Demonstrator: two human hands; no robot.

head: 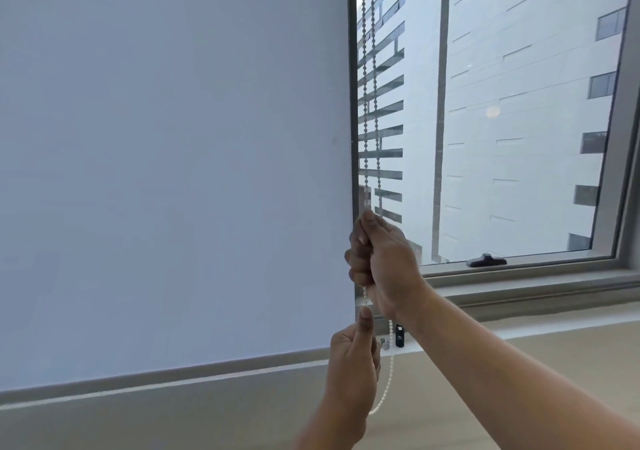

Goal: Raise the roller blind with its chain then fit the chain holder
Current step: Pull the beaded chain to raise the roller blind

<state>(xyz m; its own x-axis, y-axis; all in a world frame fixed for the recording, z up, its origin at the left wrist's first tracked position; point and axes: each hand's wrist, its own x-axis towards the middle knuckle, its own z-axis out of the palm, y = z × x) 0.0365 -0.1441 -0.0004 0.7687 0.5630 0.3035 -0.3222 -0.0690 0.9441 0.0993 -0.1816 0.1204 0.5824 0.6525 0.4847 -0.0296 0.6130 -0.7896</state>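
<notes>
Along the right edge of the roller blind, our bead chain hangs as two near-vertical strands, running straight up from our hands toward the top of the window frame and looping down below them past the sill. That long axis is what matters: any pull has to follow it downward. Our right hand sits higher, fist curled tight around one strand where the two lines meet our knuckles. Our left hand is directly below it, thumb and forefinger pinched on the same strand, with the slack loop curving down by the wrist. Both hands are stacked on the line, the right one nearer the roller above.

We judge the blind still low: its bottom bar lies close to the sill, so raising has barely begun. Two small objects, one dark and one pale metal, stand on the sill just beside the chain; we cannot tell whether either is the chain holder.
</notes>
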